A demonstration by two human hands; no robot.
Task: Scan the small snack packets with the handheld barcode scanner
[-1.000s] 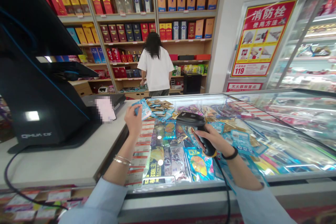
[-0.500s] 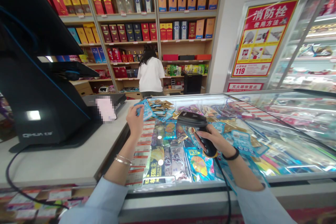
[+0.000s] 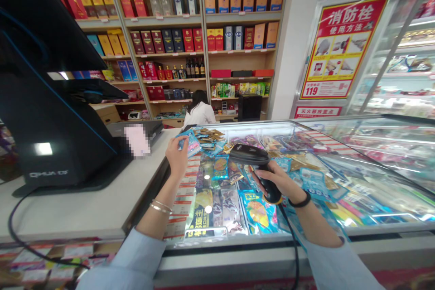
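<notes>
My left hand (image 3: 176, 154) pinches a small blue snack packet (image 3: 190, 143) above the far left corner of the glass-topped freezer (image 3: 272, 236). In my right hand (image 3: 277, 179) is a black barcode scanner (image 3: 249, 155), gripped by its handle, its head pointing left toward the packet. From the handle a black cable (image 3: 292, 240) runs down over the front edge. Just beyond the held packet lies a pile of small gold and blue packets (image 3: 212, 138). More blue packets (image 3: 311, 181) rest on the glass to the right of the scanner.
On the left, a white counter (image 3: 84, 208) carries a black checkout terminal (image 3: 64, 145) and a blurred pink item (image 3: 137, 140). Behind the freezer, a person in white (image 3: 200, 114) bends low before shelves of boxed goods (image 3: 170, 41). A red fire-hydrant sign (image 3: 343, 50) hangs at right.
My left hand has shifted slightly right, and the packet in it has turned, showing a pinkish part. The person behind has bent lower. My right hand and the scanner stay put.
</notes>
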